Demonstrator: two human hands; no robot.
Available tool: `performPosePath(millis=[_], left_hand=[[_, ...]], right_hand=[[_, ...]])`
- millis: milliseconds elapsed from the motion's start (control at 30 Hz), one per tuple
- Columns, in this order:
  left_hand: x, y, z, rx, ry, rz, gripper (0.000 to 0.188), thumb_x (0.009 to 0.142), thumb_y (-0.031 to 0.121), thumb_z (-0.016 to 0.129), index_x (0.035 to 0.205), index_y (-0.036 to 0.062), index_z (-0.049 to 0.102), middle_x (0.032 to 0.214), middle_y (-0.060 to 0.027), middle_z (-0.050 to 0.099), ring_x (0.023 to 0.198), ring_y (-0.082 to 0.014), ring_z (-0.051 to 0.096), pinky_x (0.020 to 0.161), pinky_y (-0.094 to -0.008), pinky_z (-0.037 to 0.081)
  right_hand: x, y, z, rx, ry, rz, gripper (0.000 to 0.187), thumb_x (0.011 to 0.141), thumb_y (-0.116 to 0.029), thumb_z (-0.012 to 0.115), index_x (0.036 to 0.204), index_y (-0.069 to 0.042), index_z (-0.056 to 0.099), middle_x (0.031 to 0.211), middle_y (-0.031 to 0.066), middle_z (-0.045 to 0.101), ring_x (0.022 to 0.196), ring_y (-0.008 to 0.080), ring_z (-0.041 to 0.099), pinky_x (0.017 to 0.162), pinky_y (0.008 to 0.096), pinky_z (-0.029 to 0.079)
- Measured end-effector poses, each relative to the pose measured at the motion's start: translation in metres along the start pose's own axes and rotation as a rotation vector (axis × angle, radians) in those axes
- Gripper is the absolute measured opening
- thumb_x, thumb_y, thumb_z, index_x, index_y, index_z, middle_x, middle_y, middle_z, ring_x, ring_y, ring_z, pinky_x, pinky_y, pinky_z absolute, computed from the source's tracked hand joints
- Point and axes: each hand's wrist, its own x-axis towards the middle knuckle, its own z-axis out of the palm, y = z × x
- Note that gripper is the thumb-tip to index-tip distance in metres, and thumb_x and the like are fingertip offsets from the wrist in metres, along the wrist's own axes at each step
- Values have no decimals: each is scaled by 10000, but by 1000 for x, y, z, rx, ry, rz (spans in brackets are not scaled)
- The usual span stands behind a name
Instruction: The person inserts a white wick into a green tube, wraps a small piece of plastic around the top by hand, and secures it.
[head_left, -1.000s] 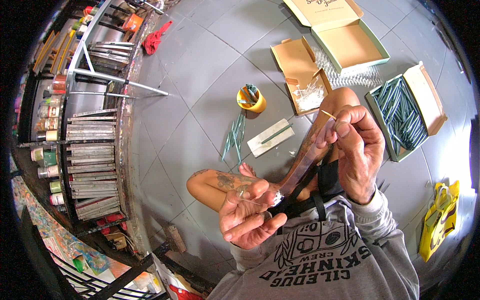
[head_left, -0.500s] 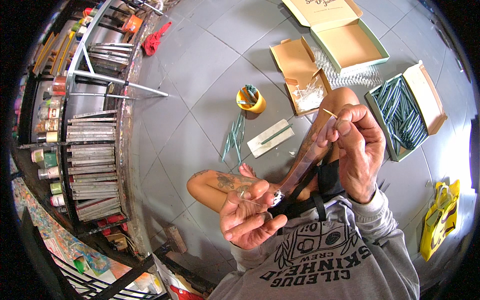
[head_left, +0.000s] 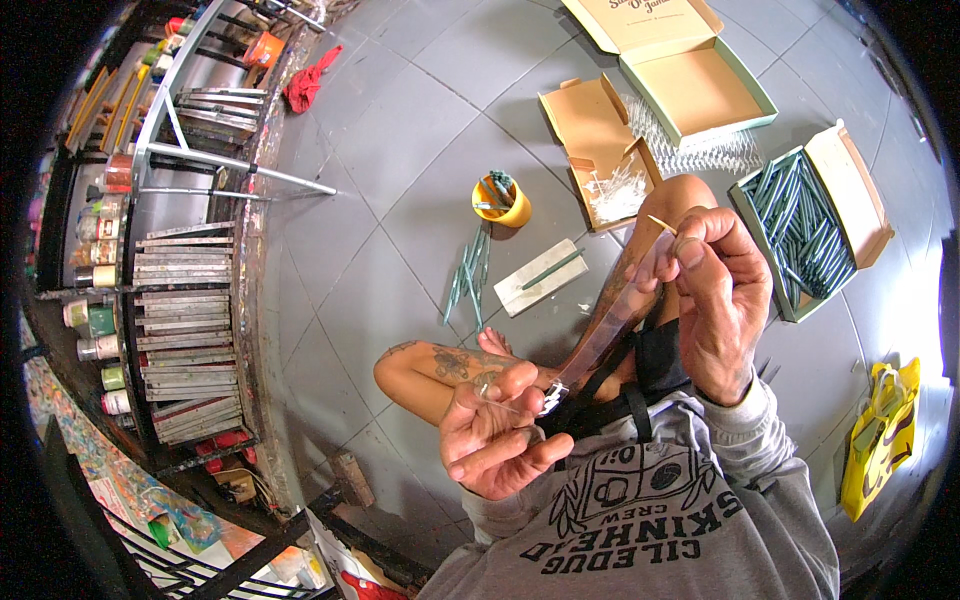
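Observation:
A narrow clear plastic sleeve (head_left: 607,335) with white print at its lower end slants between my hands above my crossed legs. My right hand (head_left: 722,290) is closed, pinching a thin pale wooden stick (head_left: 660,223) between thumb and forefinger by the sleeve's upper end. Lower and to the left, my left hand (head_left: 497,432) has thumb and forefinger together at the sleeve's printed end, its other fingers loosely curled. Beyond my hands, a dark green pen-like stick (head_left: 553,268) lies on a pale rectangular block (head_left: 520,291).
A yellow cup (head_left: 515,212) of green sticks stands ahead, loose sticks (head_left: 466,275) beside it. Cardboard boxes hold small white pieces (head_left: 620,195) and many green sticks (head_left: 800,225). Clear sleeves (head_left: 700,152) lie by an open box (head_left: 690,85). A yellow bag (head_left: 880,440) sits right; shelves (head_left: 130,290) line the left.
Almost nothing differs. The sleeve and both hands stay in nearly the same place, and the stick in my right hand has shifted very slightly.

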Motion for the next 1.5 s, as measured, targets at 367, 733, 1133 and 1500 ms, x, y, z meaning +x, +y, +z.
performPosePath(millis=[367,733,1133,1500], left_hand=[[-11,0,-5,-52,85,59,354,1059,220,220,1347,35,311,943,-52,695,440,-49,572,861,-315,339],[-10,2,-10,54,14,79,457,1061,276,236,1407,0,352,1367,-55,598,504,-27,606,866,-382,311],[12,-4,-12,947,702,536,308,1025,326,388,1171,134,578,1365,-295,541,594,-99,580,568,-227,451],[18,-14,-4,841,679,394,266,1035,383,343,1111,163,471,1310,-316,564,599,-175,666,455,-234,502]], right_hand=[[1,-1,0,0,5,-3,71,950,-9,492,949,26,554,825,75,583,725,168,603,681,323,527],[3,0,-10,-76,61,14,87,967,-56,503,929,8,550,808,54,568,720,159,599,684,291,504],[-69,42,-250,-1364,286,240,220,967,-205,643,1000,11,667,828,70,683,670,129,628,658,277,513],[-71,-2,-171,-1183,331,119,288,1004,-168,587,1217,8,670,911,125,697,734,127,619,693,265,513]])
